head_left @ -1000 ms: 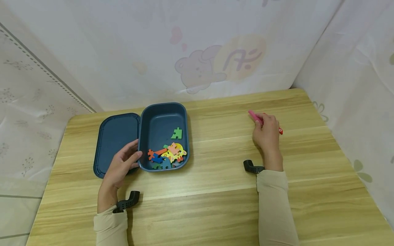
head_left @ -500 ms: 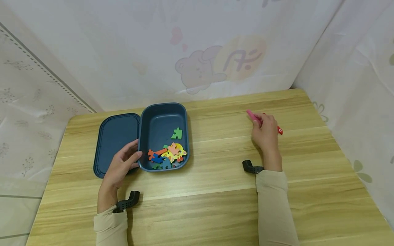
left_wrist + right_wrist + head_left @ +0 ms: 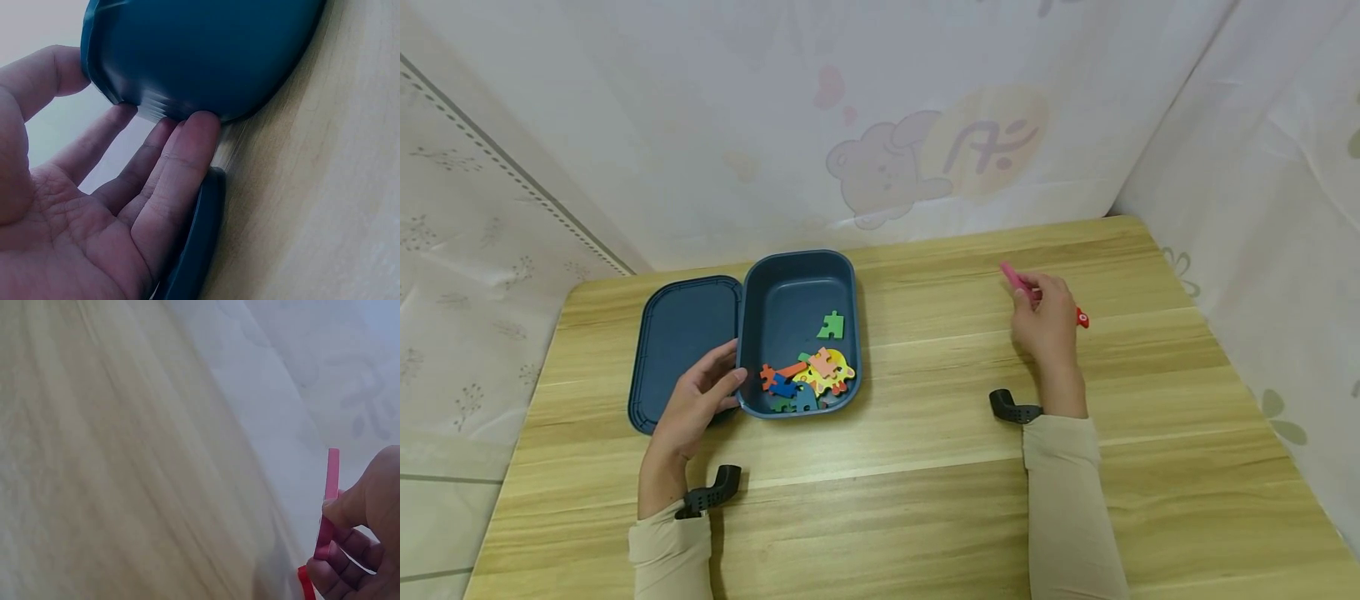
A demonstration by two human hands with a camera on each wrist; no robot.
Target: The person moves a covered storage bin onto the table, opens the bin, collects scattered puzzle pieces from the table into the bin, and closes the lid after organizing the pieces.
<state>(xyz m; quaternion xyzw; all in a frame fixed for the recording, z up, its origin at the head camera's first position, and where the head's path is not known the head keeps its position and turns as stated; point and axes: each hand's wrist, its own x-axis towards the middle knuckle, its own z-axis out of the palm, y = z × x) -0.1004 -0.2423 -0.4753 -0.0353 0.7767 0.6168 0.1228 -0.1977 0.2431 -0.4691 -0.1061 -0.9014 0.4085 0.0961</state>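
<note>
My left hand [image 3: 700, 400] rests against the near left side of a dark blue box [image 3: 747, 325], its thumb at the rim. In the left wrist view, extended fingertips touch the outer wall of the box [image 3: 206, 56]. Several colourful puzzle pieces [image 3: 786, 387] lie inside the box, mostly at its near end; a green one [image 3: 831, 326] sits apart. On the right, my right hand [image 3: 1047, 323] pinches a flat pink puzzle piece [image 3: 1015, 277], seen edge-on in the right wrist view. A red piece [image 3: 1082, 317] shows beside that hand, partly hidden by it.
The box's dark blue lid [image 3: 688, 333] lies flat to its left, partly under my left hand. A wooden table [image 3: 925, 517] bears everything. Printed white curtains [image 3: 737, 125] rise along its back and sides.
My right hand has shifted slightly left with the pink puzzle piece, whose far end is now a little higher in view. My left hand and the box have stayed still.
</note>
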